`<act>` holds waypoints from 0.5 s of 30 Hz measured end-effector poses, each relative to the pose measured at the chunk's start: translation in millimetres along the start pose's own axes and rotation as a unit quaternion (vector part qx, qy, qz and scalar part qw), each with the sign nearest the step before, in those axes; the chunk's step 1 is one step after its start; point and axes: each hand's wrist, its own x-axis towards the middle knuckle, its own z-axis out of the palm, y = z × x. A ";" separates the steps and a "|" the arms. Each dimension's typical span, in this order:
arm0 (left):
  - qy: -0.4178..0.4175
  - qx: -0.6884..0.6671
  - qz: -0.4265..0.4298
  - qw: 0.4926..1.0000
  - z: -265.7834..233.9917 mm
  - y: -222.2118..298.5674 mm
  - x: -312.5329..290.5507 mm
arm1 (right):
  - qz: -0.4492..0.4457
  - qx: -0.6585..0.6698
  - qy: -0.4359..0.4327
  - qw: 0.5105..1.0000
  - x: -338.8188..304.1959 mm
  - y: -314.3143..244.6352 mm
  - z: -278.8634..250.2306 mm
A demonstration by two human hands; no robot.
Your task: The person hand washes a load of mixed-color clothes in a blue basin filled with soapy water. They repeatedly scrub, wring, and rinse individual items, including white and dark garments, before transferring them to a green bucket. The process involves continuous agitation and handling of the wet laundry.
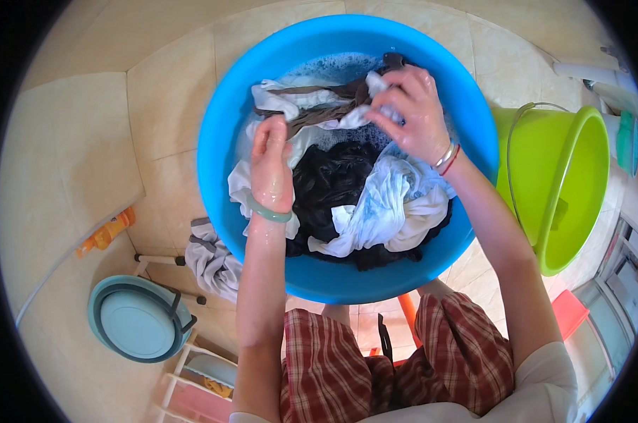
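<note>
A large blue tub holds soapy water and wet laundry. Stretched across its far part is a brown and white garment, raised between my two hands. My left hand, with a green bangle at the wrist, grips its left end; the fingertips are partly turned away. Curled fingers of my right hand hold the right end, where white cloth shows by the thumb. Below them lie a black garment and a pale blue and white garment, both bunched up. White foam floats at the far side.
A lime-green bucket with a metal handle lies tipped at the right. Grey and white cloth is left of the tub. Folded blue-grey basins stand lower left, beside a light rack. An orange bottle is by the wall.
</note>
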 end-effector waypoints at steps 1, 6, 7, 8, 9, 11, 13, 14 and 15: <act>-0.033 0.055 0.011 0.998 -17.0 -5.5 1.8 | -0.047 -0.044 -0.027 0.998 -1.1 -7.1 -4.0; 0.085 0.235 0.137 0.959 -8.4 -13.5 1.3 | 0.222 -0.014 0.020 0.975 -10.7 -7.3 30.0; 0.097 0.373 0.241 0.891 -1.3 -13.3 7.5 | 0.196 -0.032 -0.005 0.980 -16.6 -3.5 47.3; 0.110 0.500 0.339 0.789 4.1 -11.2 14.9 | 0.142 -0.117 -0.030 0.983 -17.5 -9.0 62.5; 0.083 0.507 0.302 0.803 9.6 -14.6 22.5 | 0.086 -0.202 -0.054 0.974 -19.5 -10.1 72.7; 0.033 0.520 0.228 0.823 19.9 -18.4 33.1 | 0.040 -0.218 -0.099 0.970 -10.1 -1.0 80.7; -0.018 0.514 0.173 0.840 33.4 -22.6 37.4 | 0.035 -0.268 -0.152 0.951 -4.7 20.5 88.6; -0.023 0.520 0.172 0.836 28.7 -28.4 36.7 | 0.084 -0.257 -0.146 0.952 7.3 10.3 85.4; -0.028 0.525 0.170 0.833 25.0 -33.5 37.1 | 0.155 -0.201 -0.179 0.951 19.7 1.9 80.2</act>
